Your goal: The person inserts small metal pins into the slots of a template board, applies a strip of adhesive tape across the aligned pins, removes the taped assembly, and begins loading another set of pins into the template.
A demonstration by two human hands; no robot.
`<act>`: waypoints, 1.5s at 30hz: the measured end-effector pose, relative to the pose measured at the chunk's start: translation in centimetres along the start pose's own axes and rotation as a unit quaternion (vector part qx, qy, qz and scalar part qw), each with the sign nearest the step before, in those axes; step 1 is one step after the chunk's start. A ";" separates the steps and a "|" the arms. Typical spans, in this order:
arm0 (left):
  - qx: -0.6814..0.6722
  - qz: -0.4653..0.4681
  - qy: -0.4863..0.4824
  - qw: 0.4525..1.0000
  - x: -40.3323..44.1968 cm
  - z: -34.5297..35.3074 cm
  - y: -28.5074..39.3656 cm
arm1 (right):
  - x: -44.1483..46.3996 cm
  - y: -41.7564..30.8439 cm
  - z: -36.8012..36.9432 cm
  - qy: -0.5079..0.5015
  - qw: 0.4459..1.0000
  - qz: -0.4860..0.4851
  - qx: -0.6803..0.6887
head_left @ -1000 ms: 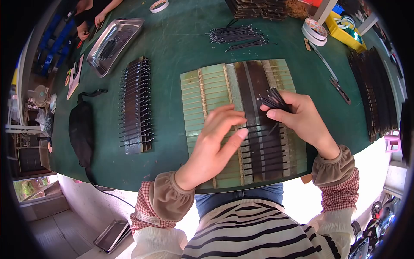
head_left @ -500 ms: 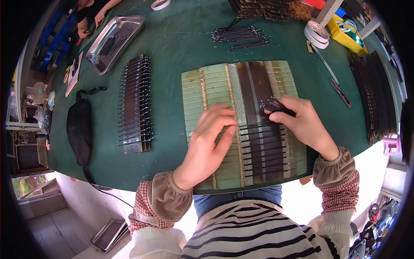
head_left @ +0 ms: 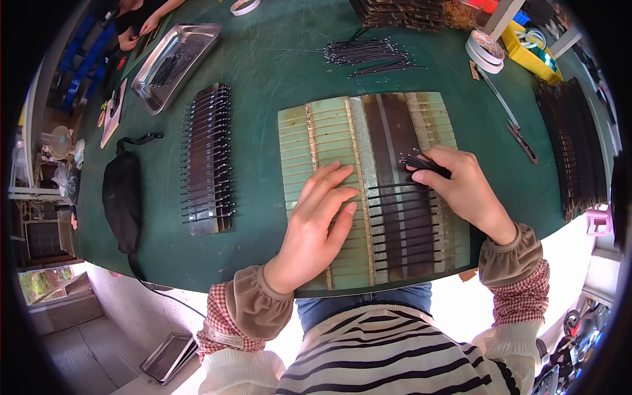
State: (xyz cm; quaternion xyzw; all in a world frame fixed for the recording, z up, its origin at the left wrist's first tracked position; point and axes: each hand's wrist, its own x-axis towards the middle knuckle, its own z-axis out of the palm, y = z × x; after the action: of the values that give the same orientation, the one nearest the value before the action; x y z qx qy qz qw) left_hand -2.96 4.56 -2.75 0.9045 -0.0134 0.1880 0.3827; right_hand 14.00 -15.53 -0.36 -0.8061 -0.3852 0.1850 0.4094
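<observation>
A green grooved board (head_left: 296, 148) lies in front of me, with a dark brown strip (head_left: 390, 131) running along it. Several thin black wire-like sticks (head_left: 403, 232) lie side by side across the strip's lower half. My left hand (head_left: 313, 227) rests over the board's left part, fingers apart and holding nothing; its fingertips are left of the sticks. Pinched in my right hand (head_left: 466, 187) is a bundle of black sticks (head_left: 429, 164) with small shiny tips pointing left, just above the strip's right side. My palm hides the bundle's other ends.
Left of the board lies a strip filled with sticks (head_left: 209, 158); beyond it is a metal tray (head_left: 146, 92). A loose pile of sticks (head_left: 365, 52) lies behind the board. Tape rolls (head_left: 486, 52) and a knife (head_left: 523, 141) lie right. Another person's hands (head_left: 150, 25) are far left.
My left hand has drawn slightly down and left, away from the sticks, with its fingers spreading. My right hand has barely moved. The other person's hands have shifted.
</observation>
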 end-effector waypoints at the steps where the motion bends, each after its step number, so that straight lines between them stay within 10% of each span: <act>1: -0.005 -0.006 -0.001 1.000 0.0 0.0 0.0 | 0.0 0.1 0.2 0.001 1.000 -0.004 -0.004; 13: 0.135 0.058 -0.083 0.986 0.0 0.6 1.0 | -0.4 0.0 0.3 0.079 0.988 -0.048 -0.122; 23: -0.327 -0.121 -0.049 0.936 2.4 2.2 0.1 | 1.0 -2.8 -1.0 -0.136 0.975 0.103 0.143; 35: -0.317 -0.103 0.001 0.943 2.6 2.6 -0.4 | 1.4 -1.8 -0.5 -0.121 0.970 0.107 0.181; 45: -0.028 -0.027 0.024 0.999 1.2 0.3 -1.0 | 2.1 -0.3 -0.6 -0.065 0.996 0.055 0.022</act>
State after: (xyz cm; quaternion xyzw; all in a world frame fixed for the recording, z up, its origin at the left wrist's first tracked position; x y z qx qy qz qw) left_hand -1.59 5.23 -3.18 0.8886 0.0148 0.1989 0.4130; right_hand 15.53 -14.10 0.24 -0.8032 -0.3622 0.2677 0.3899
